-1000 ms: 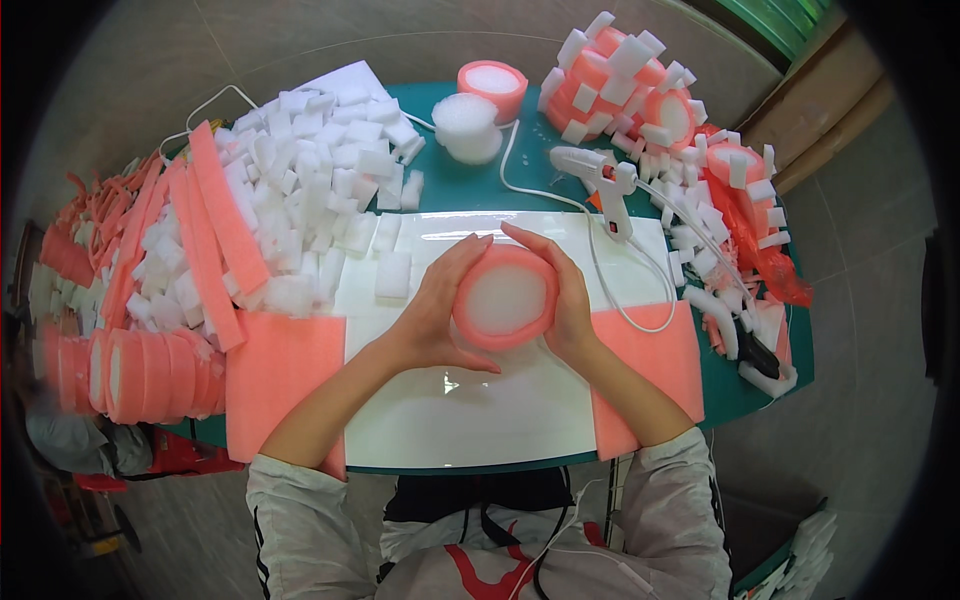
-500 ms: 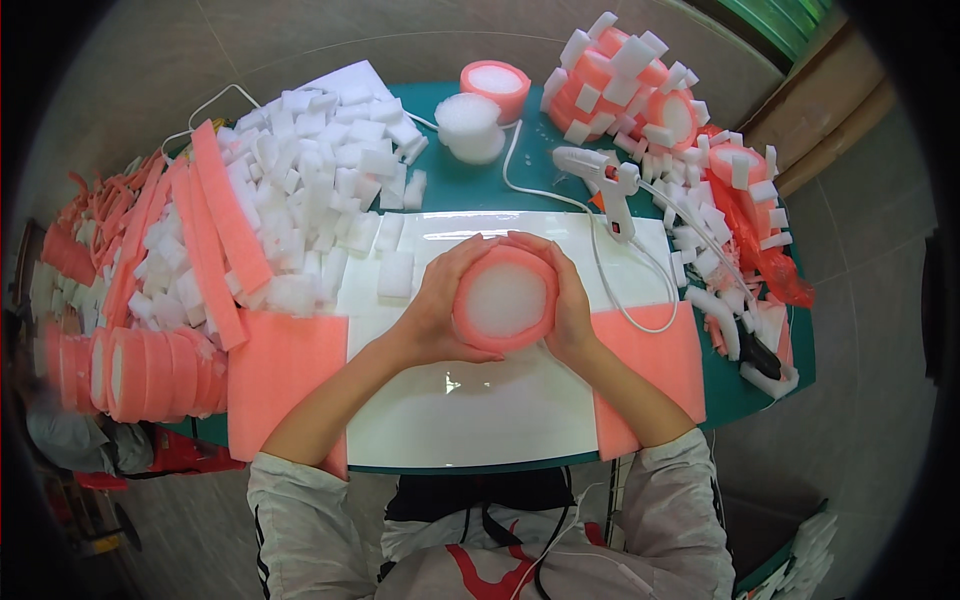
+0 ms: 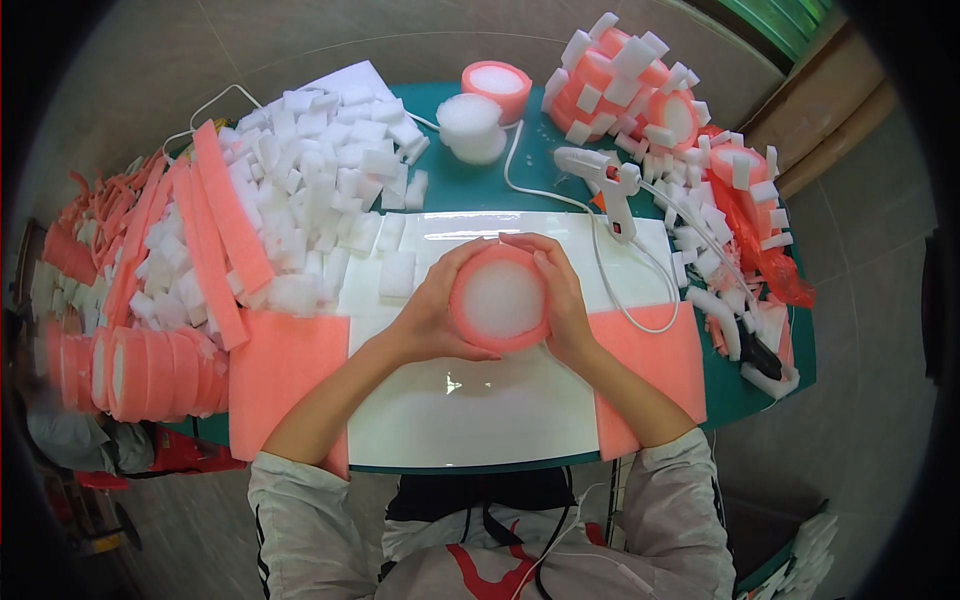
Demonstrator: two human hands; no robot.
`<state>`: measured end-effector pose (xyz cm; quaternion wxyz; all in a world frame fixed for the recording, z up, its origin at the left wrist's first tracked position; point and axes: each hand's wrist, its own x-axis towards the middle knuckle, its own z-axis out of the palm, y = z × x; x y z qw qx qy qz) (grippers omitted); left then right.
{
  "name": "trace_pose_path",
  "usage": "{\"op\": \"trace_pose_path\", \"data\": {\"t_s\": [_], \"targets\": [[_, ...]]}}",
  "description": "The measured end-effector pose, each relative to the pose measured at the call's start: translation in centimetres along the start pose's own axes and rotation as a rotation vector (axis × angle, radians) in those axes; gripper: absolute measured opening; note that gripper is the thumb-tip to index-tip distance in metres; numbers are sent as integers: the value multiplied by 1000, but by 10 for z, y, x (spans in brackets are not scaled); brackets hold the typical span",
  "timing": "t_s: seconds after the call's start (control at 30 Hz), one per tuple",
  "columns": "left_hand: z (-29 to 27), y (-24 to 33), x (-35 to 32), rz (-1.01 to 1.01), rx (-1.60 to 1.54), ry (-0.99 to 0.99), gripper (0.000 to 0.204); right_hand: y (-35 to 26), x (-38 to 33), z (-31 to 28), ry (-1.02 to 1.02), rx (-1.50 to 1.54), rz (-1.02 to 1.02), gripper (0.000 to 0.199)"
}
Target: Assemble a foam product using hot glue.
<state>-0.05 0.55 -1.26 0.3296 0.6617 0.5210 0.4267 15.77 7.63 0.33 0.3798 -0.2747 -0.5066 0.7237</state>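
Note:
Between my two hands, over the glossy white board (image 3: 470, 410), is a round foam piece (image 3: 503, 300) with a white centre and a pink foam band around its rim. My left hand (image 3: 437, 305) curves around its left side, thumb low along the near edge. Around the right side wraps my right hand (image 3: 565, 295), its fingers reaching over the far edge. The fingertips of both hands come close together at the far side. The underside of the piece is hidden.
Small white foam blocks (image 3: 320, 180) heap up at the left, with pink foam strips (image 3: 225, 205) on them. A white glue gun (image 3: 612, 190) with its cord stands at the right back. Pink-and-white foam rounds (image 3: 165, 375) lie left; a black-handled tool (image 3: 760, 355) lies right.
My right hand's fingers have shifted slightly along the band, and the foam piece has moved a touch to the left. Both hands keep their hold.

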Motion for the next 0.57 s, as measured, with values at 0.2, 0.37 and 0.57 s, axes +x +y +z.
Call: {"op": "trace_pose_path", "data": {"t_s": [0.2, 0.37, 0.57], "targets": [[1, -4, 0, 150, 26, 37, 108, -3, -3, -4, -84, -69, -72, 26], [2, 0, -1, 198, 55, 63, 106, -3, -4, -6, -96, -95, -108, 24], [-1, -1, -3, 238, 101, 68, 105, 2, -4, -8, -129, -130, -220, 24]]}}
